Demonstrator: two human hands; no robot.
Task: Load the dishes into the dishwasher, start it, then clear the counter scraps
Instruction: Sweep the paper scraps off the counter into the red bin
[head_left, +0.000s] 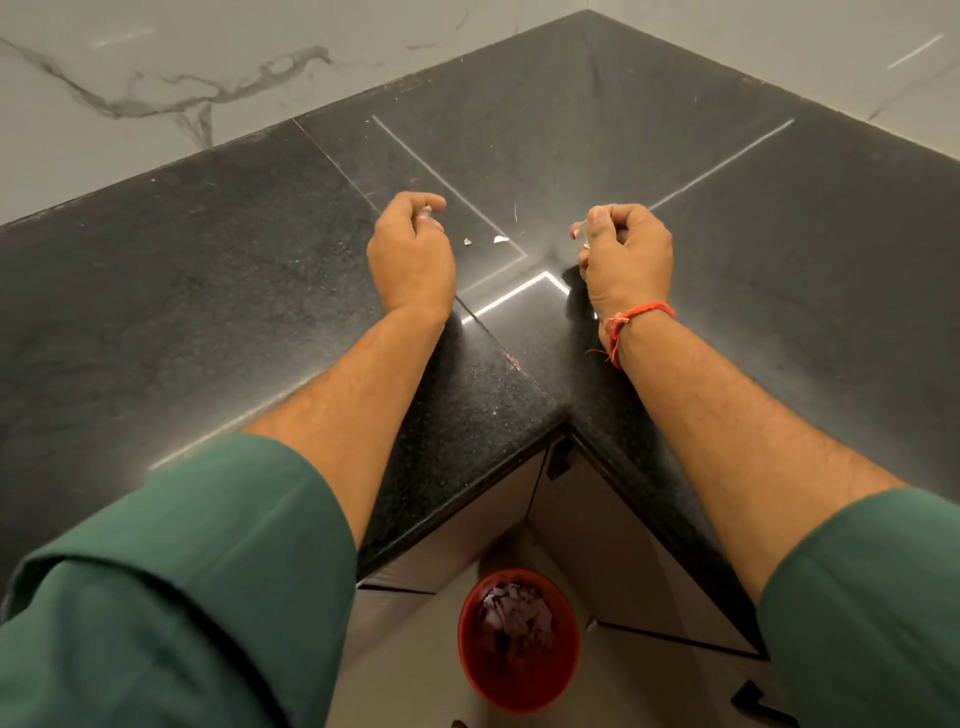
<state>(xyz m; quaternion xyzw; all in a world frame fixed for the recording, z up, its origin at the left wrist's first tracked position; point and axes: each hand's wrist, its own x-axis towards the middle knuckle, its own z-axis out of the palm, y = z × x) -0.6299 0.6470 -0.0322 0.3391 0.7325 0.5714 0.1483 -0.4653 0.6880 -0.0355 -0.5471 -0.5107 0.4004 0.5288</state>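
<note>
While both forearms reach out over the inner corner of a black stone counter (218, 291), the head view looks down on two hands held just above its surface. The left hand (410, 254) has its fingers curled inward, thumb near the fingertips, and a small pale bit shows between them, so it seems to pinch a scrap, though the piece is too small to name. The right hand (626, 254) is curled as well, its thumb and fingers closed around a few pale scraps that stick out at the thumb side. An orange thread bracelet (641, 317) circles the right wrist. Between the hands, closer to the left one, two small white scraps (485, 240) lie on the counter, apart from both hands. Green sleeves (182, 597) are rolled back to the elbows. Pale marble-patterned wall tiles (156, 78) rise behind the counter on both sides of the corner. Below the counter's edge, on the floor between the arms, stands a red bin (518, 680) holding pale crumpled scraps. Light cabinet fronts (597, 545) with dark handles run beneath the counter.
</note>
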